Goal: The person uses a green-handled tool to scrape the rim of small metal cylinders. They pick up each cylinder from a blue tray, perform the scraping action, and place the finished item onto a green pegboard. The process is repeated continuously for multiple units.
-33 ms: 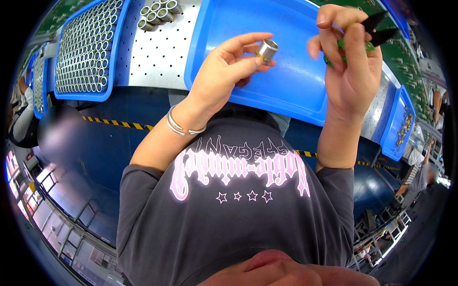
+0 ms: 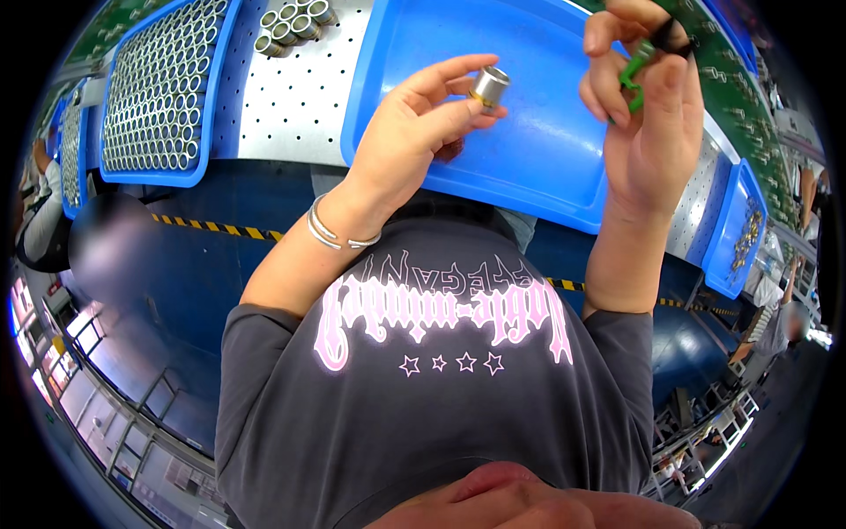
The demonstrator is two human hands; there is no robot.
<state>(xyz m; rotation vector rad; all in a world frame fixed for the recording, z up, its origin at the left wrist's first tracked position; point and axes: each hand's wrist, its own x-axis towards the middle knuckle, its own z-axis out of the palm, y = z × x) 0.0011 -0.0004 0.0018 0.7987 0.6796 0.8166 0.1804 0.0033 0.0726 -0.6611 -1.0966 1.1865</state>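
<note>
Between the thumb and fingers of my left hand [image 2: 410, 119] is a short silver metal sleeve [image 2: 491, 81], with a yellowish band at its lower end. It is held upright, slightly tilted, above the large blue tray [image 2: 538, 172]. My right hand [image 2: 656, 132], raised over the tray's right end, is closed around green-handled scissors [image 2: 636, 70]. Their dark blades point up and to the right, partly hidden by the fingers.
A blue tray [image 2: 204, 159] packed with rows of metal sleeves stands at the left. Several loose sleeves [image 2: 295, 25] stand on the perforated metal table [image 2: 300, 106]. A smaller blue tray [image 2: 724, 273] with small brass-coloured pieces is at the right. Other people are at both sides.
The scissors have turned in my right hand, with their blades now higher and nearer the fingers. My left hand has shifted slightly up and left with the sleeve.
</note>
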